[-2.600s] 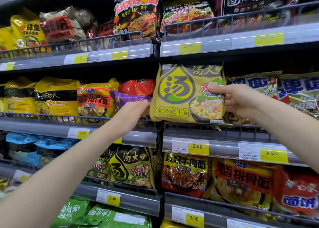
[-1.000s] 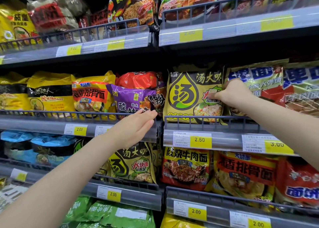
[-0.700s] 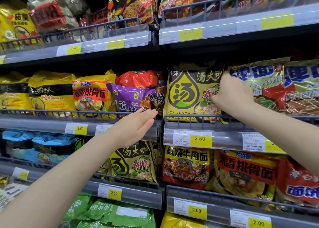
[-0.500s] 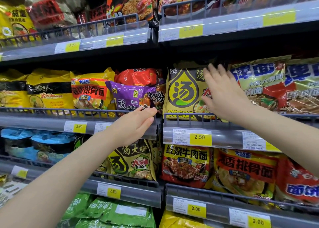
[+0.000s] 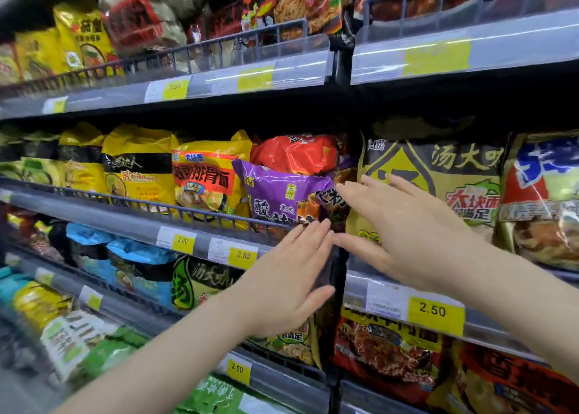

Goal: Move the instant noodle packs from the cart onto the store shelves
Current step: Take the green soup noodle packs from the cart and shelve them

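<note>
Store shelves [image 5: 175,228] fill the whole view, grey rails with yellow price tags [image 5: 436,311], packed with noodle packs in several rows. View is blurred toward the left edge.

Middle shelf, right bay: olive-yellow noodle pack [image 5: 451,175] stands upright behind the wire rail, dark band with pale characters across its top. To its right, a pack with blue lettering [image 5: 545,194]. To its left, across the upright divider, a purple pack [image 5: 275,191] leans forward with a red pack [image 5: 294,153] behind and above it, then a yellow pack with a red band [image 5: 203,178].

Right hand [image 5: 404,231]: grip wide, fingers straight and spread, palm toward the shelf, in front of the lower left part of the olive-yellow noodle pack. Holds nothing. Whether the fingertips touch the pack cannot be told.

Left hand [image 5: 288,282]: grip also wide, fingers straight and together, pointing up and right toward the rail below the purple pack. Empty. Fingertips sit just beside the right hand's thumb.

Shelf below carries another olive pack [image 5: 200,282], blue packs [image 5: 138,250] and red-brown packs [image 5: 385,347]. Cart not in view.
</note>
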`<state>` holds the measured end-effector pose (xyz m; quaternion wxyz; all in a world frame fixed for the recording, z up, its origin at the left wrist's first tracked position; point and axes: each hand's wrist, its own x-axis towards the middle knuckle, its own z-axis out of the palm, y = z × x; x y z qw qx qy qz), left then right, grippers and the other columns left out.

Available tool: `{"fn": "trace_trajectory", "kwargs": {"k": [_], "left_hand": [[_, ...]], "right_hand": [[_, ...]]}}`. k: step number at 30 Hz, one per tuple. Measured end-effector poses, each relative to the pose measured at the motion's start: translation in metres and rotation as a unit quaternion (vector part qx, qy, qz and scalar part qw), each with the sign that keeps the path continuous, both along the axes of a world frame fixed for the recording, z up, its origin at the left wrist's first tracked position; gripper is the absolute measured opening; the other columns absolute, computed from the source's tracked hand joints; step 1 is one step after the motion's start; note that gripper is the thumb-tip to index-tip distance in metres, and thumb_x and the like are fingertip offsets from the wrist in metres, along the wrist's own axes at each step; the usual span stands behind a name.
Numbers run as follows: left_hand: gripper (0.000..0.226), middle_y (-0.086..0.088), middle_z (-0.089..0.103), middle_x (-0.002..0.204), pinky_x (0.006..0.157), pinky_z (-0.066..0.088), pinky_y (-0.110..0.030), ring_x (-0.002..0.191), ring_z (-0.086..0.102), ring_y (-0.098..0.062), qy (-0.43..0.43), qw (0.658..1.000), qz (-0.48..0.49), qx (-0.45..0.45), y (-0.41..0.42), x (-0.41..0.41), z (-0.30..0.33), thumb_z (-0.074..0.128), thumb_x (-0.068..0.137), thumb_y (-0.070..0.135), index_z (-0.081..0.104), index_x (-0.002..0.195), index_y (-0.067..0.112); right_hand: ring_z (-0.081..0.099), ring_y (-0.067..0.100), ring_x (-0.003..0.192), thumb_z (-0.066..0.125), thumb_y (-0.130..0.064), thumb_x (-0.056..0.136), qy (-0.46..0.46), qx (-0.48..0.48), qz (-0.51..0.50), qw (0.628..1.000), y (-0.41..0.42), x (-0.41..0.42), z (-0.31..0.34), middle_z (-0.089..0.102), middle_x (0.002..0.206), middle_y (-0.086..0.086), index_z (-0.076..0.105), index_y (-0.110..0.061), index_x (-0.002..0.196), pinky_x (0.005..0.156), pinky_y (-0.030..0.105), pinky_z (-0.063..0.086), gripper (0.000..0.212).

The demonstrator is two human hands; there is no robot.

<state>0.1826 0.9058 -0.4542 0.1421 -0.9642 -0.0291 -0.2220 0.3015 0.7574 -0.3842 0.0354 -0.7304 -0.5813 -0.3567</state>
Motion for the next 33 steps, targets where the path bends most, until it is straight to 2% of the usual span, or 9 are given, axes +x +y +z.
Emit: {"fn": "trace_trajectory", "kwargs": {"k": [2, 4, 9, 14, 18, 23, 25, 29, 33], "left_hand": [[0.067, -0.005, -0.017, 0.155, 0.113, -0.018, -0.023, 0.142, -0.021, -0.011, 0.030, 0.998, -0.007, -0.055, 0.001, -0.002, 0.003, 0.022, 0.098, 0.044, -0.004, 0.150, 0.009], [0.064, -0.004, -0.014, 0.156, 0.113, -0.017, -0.022, 0.143, -0.019, -0.011, 0.052, 0.993, -0.029, -0.098, 0.003, -0.005, 0.014, 0.022, 0.099, 0.043, 0.001, 0.151, 0.013], [0.064, -0.010, 0.015, 0.157, 0.116, -0.003, -0.026, 0.145, 0.011, -0.021, 0.089, 0.989, -0.054, -0.105, 0.009, -0.029, 0.063, 0.023, 0.095, 0.045, 0.027, 0.147, 0.008], [0.061, -0.009, 0.035, 0.150, 0.113, 0.002, -0.037, 0.139, 0.031, -0.022, 0.103, 0.993, -0.005, -0.066, 0.019, -0.072, 0.132, 0.018, 0.097, 0.047, 0.039, 0.142, 0.010], [0.065, -0.005, 0.023, 0.155, 0.111, -0.014, -0.030, 0.144, 0.018, -0.018, 0.134, 0.984, 0.057, -0.106, 0.028, -0.111, 0.202, 0.016, 0.094, 0.049, 0.030, 0.147, 0.014], [0.071, -0.003, 0.058, 0.131, 0.107, 0.030, -0.032, 0.120, 0.055, -0.017, 0.129, 0.985, 0.092, -0.067, 0.030, -0.170, 0.302, 0.006, 0.094, 0.053, 0.058, 0.126, 0.016], [0.067, 0.005, 0.067, 0.114, 0.090, 0.048, -0.026, 0.102, 0.064, -0.010, 0.114, 0.985, 0.118, -0.043, 0.022, -0.194, 0.341, 0.009, 0.097, 0.050, 0.067, 0.112, 0.021], [0.081, 0.002, 0.060, 0.127, 0.103, 0.039, -0.032, 0.116, 0.056, -0.017, 0.126, 0.979, 0.142, -0.080, 0.012, -0.239, 0.395, 0.005, 0.088, 0.065, 0.059, 0.125, 0.018], [0.087, 0.003, 0.065, 0.113, 0.093, 0.043, -0.032, 0.103, 0.060, -0.020, 0.107, 0.980, 0.154, -0.071, -0.003, -0.278, 0.422, -0.002, 0.083, 0.068, 0.058, 0.123, 0.019]], "right_hand": [[0.060, 0.022, 0.118, 0.030, -0.058, 0.086, -0.009, 0.010, 0.010, 1.000, 0.011, 0.001, 0.002, 0.065, 0.124, 0.004, 0.060, -0.011, 0.127, 0.104, 0.036, 0.041, 0.069], [0.063, 0.024, 0.113, 0.032, -0.056, 0.086, -0.007, 0.011, 0.029, 0.999, 0.018, 0.001, 0.004, 0.067, 0.120, 0.006, 0.064, -0.008, 0.122, 0.101, 0.035, 0.034, 0.068], [0.065, 0.028, 0.110, 0.007, -0.055, 0.095, 0.045, -0.046, 0.009, 0.998, 0.019, -0.013, 0.037, 0.068, 0.118, 0.012, 0.067, -0.006, 0.118, 0.098, 0.038, 0.030, 0.081], [0.067, 0.025, 0.105, 0.005, -0.055, 0.095, 0.068, -0.150, 0.005, 0.986, 0.013, -0.033, 0.093, 0.070, 0.113, 0.009, 0.071, -0.009, 0.112, 0.096, 0.038, 0.031, 0.082], [0.070, 0.020, 0.097, 0.002, -0.053, 0.095, 0.083, -0.167, 0.049, 0.981, 0.016, -0.056, 0.155, 0.073, 0.106, 0.003, 0.074, -0.014, 0.107, 0.096, 0.035, 0.043, 0.083], [0.072, 0.015, 0.081, 0.034, -0.057, 0.082, 0.063, -0.159, 0.106, 0.980, 0.019, -0.098, 0.258, 0.074, 0.089, -0.004, 0.074, -0.021, 0.094, 0.073, 0.032, 0.059, 0.055], [0.070, 0.018, 0.086, 0.036, -0.055, 0.080, 0.079, -0.163, 0.110, 0.977, 0.017, -0.114, 0.290, 0.073, 0.092, -0.002, 0.070, -0.019, 0.098, 0.077, 0.035, 0.058, 0.053], [0.058, 0.025, 0.113, 0.035, -0.049, 0.095, 0.050, -0.181, 0.151, 0.971, 0.009, -0.143, 0.344, 0.063, 0.121, 0.001, 0.054, -0.019, 0.123, 0.097, 0.038, 0.043, 0.046], [0.053, 0.025, 0.120, 0.035, -0.049, 0.096, 0.037, -0.178, 0.172, 0.968, -0.002, -0.168, 0.385, 0.058, 0.129, 0.000, 0.049, -0.020, 0.129, 0.098, 0.036, 0.040, 0.047]]}}
